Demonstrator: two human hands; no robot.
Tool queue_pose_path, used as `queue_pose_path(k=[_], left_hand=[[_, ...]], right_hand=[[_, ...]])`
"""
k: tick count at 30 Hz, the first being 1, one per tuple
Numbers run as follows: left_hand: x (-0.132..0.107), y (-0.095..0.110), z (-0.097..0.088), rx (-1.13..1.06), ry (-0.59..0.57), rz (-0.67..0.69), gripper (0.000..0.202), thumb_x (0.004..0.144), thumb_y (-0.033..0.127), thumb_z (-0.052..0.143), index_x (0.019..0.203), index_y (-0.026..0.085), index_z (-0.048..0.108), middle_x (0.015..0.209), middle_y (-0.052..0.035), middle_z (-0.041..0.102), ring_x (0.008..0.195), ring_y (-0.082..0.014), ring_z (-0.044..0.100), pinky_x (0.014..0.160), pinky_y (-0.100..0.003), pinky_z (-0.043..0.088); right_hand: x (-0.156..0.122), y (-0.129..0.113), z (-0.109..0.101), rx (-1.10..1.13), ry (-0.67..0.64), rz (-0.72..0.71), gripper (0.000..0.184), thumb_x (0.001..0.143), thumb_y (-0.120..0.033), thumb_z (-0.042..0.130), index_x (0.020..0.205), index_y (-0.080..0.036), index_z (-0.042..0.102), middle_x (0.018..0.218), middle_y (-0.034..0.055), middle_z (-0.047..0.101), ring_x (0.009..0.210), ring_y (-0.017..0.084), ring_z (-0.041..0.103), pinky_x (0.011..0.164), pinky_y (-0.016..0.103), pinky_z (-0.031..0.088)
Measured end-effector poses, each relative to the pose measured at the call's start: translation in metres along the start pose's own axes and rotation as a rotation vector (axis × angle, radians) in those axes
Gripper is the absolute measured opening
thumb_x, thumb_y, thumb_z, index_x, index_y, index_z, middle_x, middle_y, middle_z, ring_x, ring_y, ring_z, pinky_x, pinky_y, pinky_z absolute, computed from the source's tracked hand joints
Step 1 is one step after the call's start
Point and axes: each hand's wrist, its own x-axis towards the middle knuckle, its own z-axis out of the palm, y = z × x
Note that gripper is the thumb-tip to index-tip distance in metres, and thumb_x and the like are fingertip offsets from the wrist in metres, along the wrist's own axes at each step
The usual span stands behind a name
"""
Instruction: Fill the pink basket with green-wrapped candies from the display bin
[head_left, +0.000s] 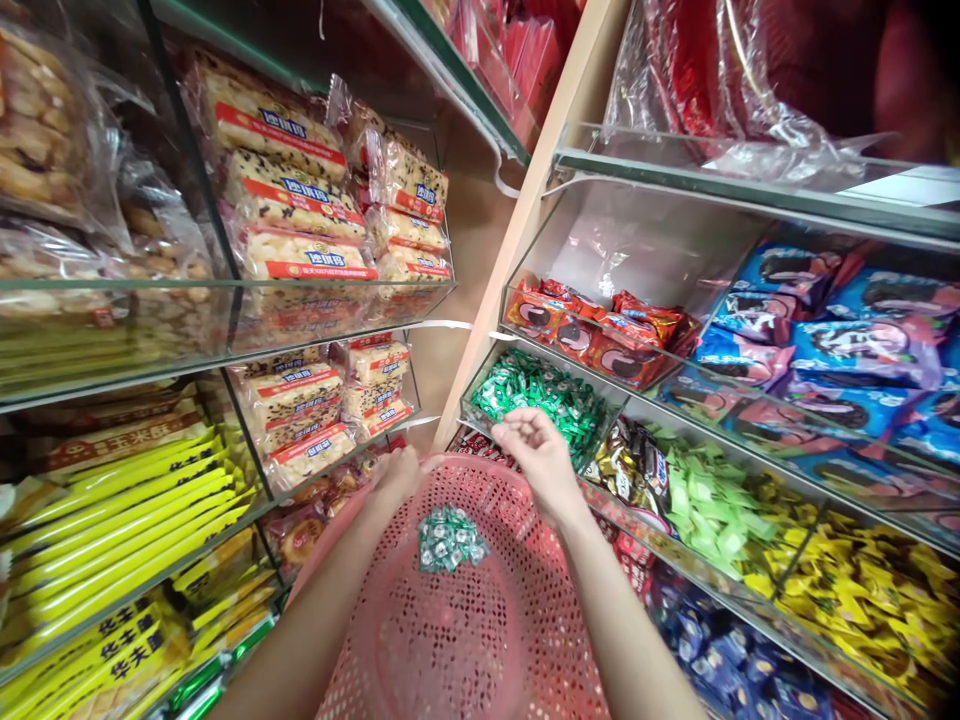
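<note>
We are gripping the far left rim of a pink basket (450, 655) with our left hand (397, 475), its fingers closing over the edge. Our right hand (529, 455) is hovering by the far right rim, fingers loosely bent; we cannot tell whether they are pinching anything. A small pile of green-wrapped candies (452, 540) is lying at the far edge of the basket's round base, between our forearms and nearer to us than either hand.

Just beyond our right hand, a larger heap of green sweets (540, 385) is filling the left corner compartment of the right-hand shelf (705, 575). Along that shelf's front edge, towards the right, dark-wrapped packets (630, 460), lime-green packets (712, 500) and yellow packets (870, 580) are sitting in turn. Red packets (592, 330) are standing on the level above the green heap, with blue packets (862, 340) lying to their right. On our left, wrapped sesame-dotted bars (289, 205) are resting in stacks, well apart from both hands.
</note>
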Motion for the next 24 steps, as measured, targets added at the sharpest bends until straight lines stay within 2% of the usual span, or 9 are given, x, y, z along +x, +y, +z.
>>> queue_pose_path(k=[5, 7, 9, 13, 16, 19, 22, 24], left_hand=[[-0.002, 0.003, -0.003, 0.011, -0.006, -0.009, 0.075, 0.077, 0.073, 0.027, 0.101, 0.014, 0.065, 0.107, -0.0202, 0.066, 0.103, -0.0338, 0.061, 0.082, -0.039, 0.047], [-0.003, 0.004, -0.004, 0.02, -0.003, 0.0, 0.073, 0.079, 0.071, 0.027, 0.101, 0.014, 0.065, 0.107, -0.02, 0.067, 0.103, -0.0337, 0.061, 0.082, -0.04, 0.047], [-0.004, 0.005, -0.005, 0.026, 0.003, 0.0, 0.072, 0.079, 0.072, 0.027, 0.1, 0.014, 0.066, 0.106, -0.0193, 0.067, 0.102, -0.0342, 0.061, 0.081, -0.04, 0.048], [-0.005, 0.006, -0.005, 0.045, 0.009, -0.001, 0.072, 0.078, 0.072, 0.027, 0.1, 0.015, 0.066, 0.105, -0.0184, 0.068, 0.102, -0.0334, 0.061, 0.082, -0.039, 0.048], [-0.006, 0.006, -0.005, 0.065, 0.01, 0.004, 0.074, 0.078, 0.073, 0.026, 0.1, 0.015, 0.066, 0.106, -0.0192, 0.067, 0.103, -0.0335, 0.061, 0.083, -0.04, 0.047], [-0.006, 0.005, -0.005, 0.062, 0.005, 0.01, 0.075, 0.079, 0.072, 0.025, 0.1, 0.014, 0.066, 0.106, -0.0194, 0.067, 0.102, -0.0342, 0.061, 0.083, -0.042, 0.047], [-0.005, 0.004, -0.005, 0.048, -0.006, 0.015, 0.073, 0.081, 0.07, 0.023, 0.1, 0.014, 0.066, 0.106, -0.0188, 0.067, 0.103, -0.0339, 0.061, 0.083, -0.042, 0.047], [-0.004, 0.004, -0.005, 0.043, -0.006, 0.016, 0.073, 0.081, 0.07, 0.023, 0.1, 0.015, 0.066, 0.106, -0.0185, 0.067, 0.103, -0.0343, 0.061, 0.082, -0.042, 0.047]], right_hand=[[-0.028, 0.054, 0.015, 0.464, -0.163, 0.594, 0.029, 0.067, -0.036, 0.072, 0.085, -0.021, 0.054, 0.074, -0.004, 0.061, 0.066, 0.009, 0.06, 0.066, 0.022, 0.049], [-0.033, 0.076, 0.013, 0.582, -0.203, 0.753, 0.021, 0.072, -0.033, 0.067, 0.084, -0.02, 0.055, 0.076, -0.0025, 0.063, 0.071, 0.01, 0.064, 0.07, 0.022, 0.05], [-0.036, 0.094, 0.011, 0.655, -0.234, 0.844, 0.015, 0.077, -0.03, 0.064, 0.083, -0.018, 0.057, 0.076, -0.0003, 0.066, 0.073, 0.011, 0.066, 0.071, 0.021, 0.05], [-0.04, 0.112, 0.009, 0.724, -0.233, 0.896, 0.014, 0.077, -0.025, 0.065, 0.084, -0.013, 0.06, 0.074, 0.0037, 0.068, 0.067, 0.01, 0.066, 0.066, 0.018, 0.051], [-0.044, 0.121, 0.009, 0.652, -0.181, 0.874, 0.018, 0.072, -0.02, 0.069, 0.086, -0.014, 0.059, 0.073, 0.0032, 0.069, 0.065, 0.01, 0.067, 0.063, 0.019, 0.052], [-0.047, 0.137, 0.009, 0.456, -0.095, 0.811, 0.024, 0.067, -0.022, 0.073, 0.085, -0.016, 0.059, 0.069, 0.0, 0.067, 0.06, 0.01, 0.066, 0.056, 0.018, 0.05], [-0.049, 0.158, 0.01, 0.183, -0.05, 0.686, 0.028, 0.061, -0.031, 0.075, 0.079, -0.017, 0.058, 0.057, -0.0052, 0.061, 0.044, 0.008, 0.058, 0.04, 0.017, 0.04], [-0.051, 0.17, 0.011, 0.084, -0.041, 0.611, 0.031, 0.057, -0.034, 0.076, 0.074, -0.018, 0.057, 0.05, -0.0078, 0.056, 0.038, 0.008, 0.051, 0.035, 0.018, 0.034]])
